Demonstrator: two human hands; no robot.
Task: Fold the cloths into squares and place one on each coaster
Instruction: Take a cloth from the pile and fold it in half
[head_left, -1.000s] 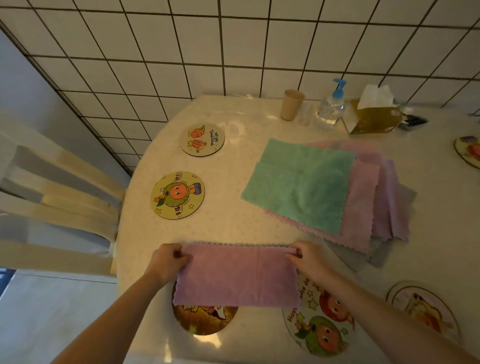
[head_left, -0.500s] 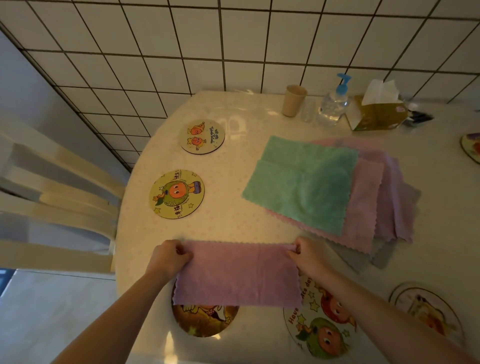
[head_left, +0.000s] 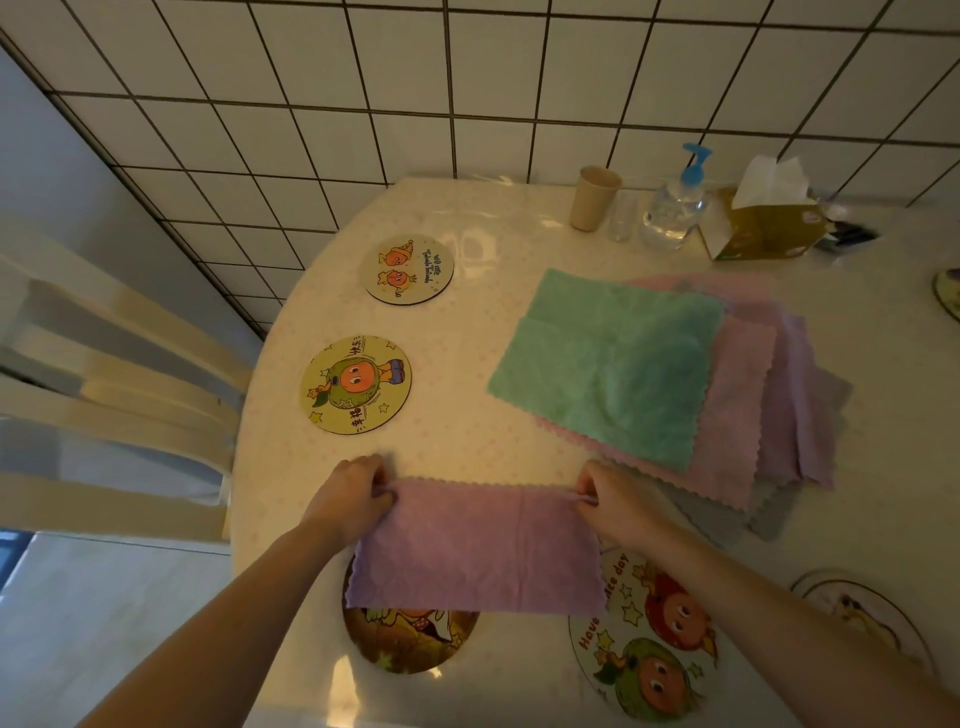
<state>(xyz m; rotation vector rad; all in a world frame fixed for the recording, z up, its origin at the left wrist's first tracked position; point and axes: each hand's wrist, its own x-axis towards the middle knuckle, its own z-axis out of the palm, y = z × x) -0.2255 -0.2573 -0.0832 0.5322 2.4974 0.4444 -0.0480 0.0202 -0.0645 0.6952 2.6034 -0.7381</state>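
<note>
We pinch purple cloth (head_left: 480, 551) at far corners: left hand (head_left: 350, 499) grips left corner, right hand (head_left: 610, 501) grips right. Cloth folded to strip at near table (head_left: 467, 332) edge, covering part of dark coaster (head_left: 410, 642). Cloth pile (head_left: 623, 364), green on top, lies right. Two bare coasters (head_left: 356, 384) sit left.

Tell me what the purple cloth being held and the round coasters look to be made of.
Purple cloth gripped by both hands: looks like soft microfibre, matt and fuzzy, with zigzag-cut edges. Round cartoon-printed coasters: stiff thin discs with a dark edge, possibly cork or board under a smooth print; cannot tell for sure.
</note>
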